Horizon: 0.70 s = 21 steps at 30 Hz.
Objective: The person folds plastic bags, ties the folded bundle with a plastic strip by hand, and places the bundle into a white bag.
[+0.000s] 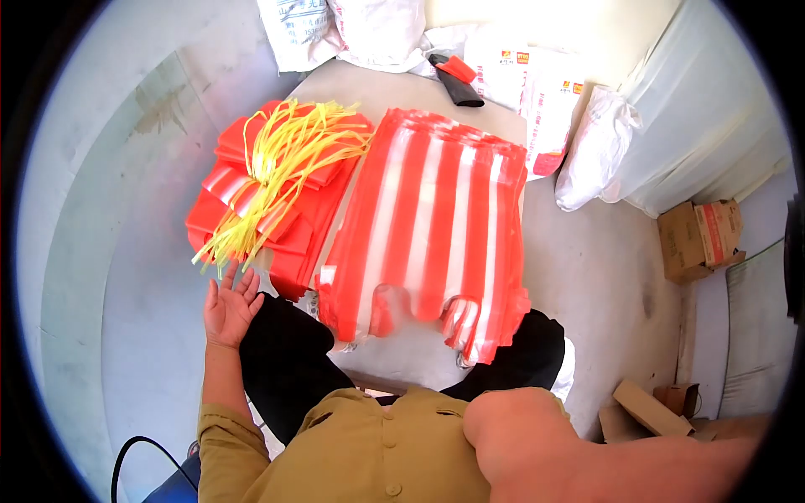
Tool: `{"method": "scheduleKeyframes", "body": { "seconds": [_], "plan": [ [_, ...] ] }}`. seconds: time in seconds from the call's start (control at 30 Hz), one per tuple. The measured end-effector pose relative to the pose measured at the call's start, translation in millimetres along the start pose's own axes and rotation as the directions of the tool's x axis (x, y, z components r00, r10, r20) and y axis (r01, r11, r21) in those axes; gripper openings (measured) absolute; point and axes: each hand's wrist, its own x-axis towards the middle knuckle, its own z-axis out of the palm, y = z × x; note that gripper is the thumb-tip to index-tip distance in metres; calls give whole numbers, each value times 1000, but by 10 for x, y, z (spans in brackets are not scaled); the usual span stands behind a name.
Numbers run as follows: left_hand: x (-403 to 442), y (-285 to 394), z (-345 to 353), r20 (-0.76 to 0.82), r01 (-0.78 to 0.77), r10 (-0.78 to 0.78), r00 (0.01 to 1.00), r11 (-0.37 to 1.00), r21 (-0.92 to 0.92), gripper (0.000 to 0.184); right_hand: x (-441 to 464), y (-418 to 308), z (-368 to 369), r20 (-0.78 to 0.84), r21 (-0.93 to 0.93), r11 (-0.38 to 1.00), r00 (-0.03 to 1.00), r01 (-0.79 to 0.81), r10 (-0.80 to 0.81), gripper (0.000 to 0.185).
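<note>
My left hand (231,312) is palm up with its fingers apart, holding nothing. Its fingertips are close to the lower ends of a bundle of yellow plastic strips (272,163). Those strips lie across a pile of folded red plastic bags (225,220). To the right of that pile is a stack of red-and-white striped plastic bags (432,222), spread flat, its near edge hanging toward my lap. My right arm reaches off to the lower right. The right hand itself is outside the picture.
White printed sacks (377,29) stand along the far side, with a dark and red cloth-like item (459,82) before them. A white bag (597,147) lies at the right. Cardboard boxes (700,239) and cardboard pieces (646,411) are farther right.
</note>
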Motion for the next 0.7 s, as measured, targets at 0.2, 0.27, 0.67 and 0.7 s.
{"method": "scheduleKeyframes", "body": {
  "seconds": [0.2, 0.27, 0.67, 0.7],
  "plan": [
    [-20, -4, 16, -38, -3, 3, 999, 1000, -1, 62, 6, 1, -12, 3, 9, 1000, 1000, -4, 4, 44],
    [-11, 3, 14, -22, -1, 1, 1000, 1000, -2, 62, 11, -7, -7, -7, 9, 1000, 1000, -2, 2, 43],
    [-12, 7, -17, -22, 2, -2, 1000, 1000, 16, 62, -2, -24, 21, 4, 7, 1000, 1000, -21, 21, 43],
    [-14, 3, -16, -27, -1, 2, 1000, 1000, 19, 62, 5, -22, 22, 4, 8, 1000, 1000, -23, 23, 43]
  ]
}}
